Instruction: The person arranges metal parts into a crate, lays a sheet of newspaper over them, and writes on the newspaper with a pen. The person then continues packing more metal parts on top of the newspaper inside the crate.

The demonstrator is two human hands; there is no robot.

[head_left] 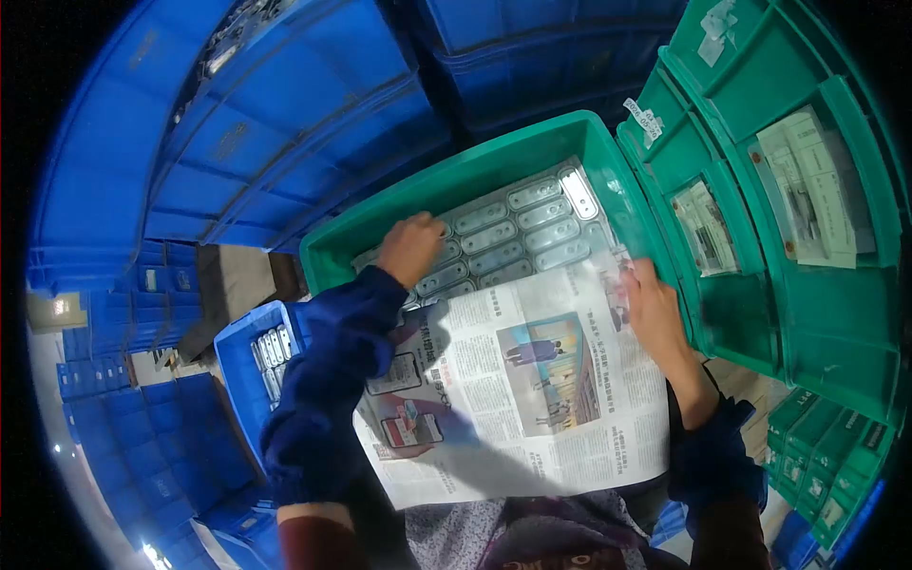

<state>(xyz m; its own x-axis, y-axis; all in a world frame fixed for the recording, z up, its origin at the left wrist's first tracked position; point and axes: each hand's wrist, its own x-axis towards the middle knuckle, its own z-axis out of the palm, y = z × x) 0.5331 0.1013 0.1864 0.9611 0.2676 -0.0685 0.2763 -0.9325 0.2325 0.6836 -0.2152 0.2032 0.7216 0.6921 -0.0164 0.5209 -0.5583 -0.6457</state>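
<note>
A green bin (456, 157) in front of me holds rows of oblong silvery metal parts (489, 237) lying on a paper layer. A printed newspaper sheet (475, 380) spreads from the bin's near side down toward my body and covers the nearer part of the bin. My right hand (655, 313) pinches the sheet at its right edge, by the bin's right wall. Over the left part of the rows, my left hand (413, 249) is closed with fingertips at the metal parts. What those fingers hold, if anything, is hidden.
Blue crates (285, 104) are stacked behind and to the left. Green bins (750, 180) with paper labels stand close on the right. A smaller blue bin (249, 356) with metal parts sits at left, beside my left arm. More green boxes (826, 465) are stacked at lower right.
</note>
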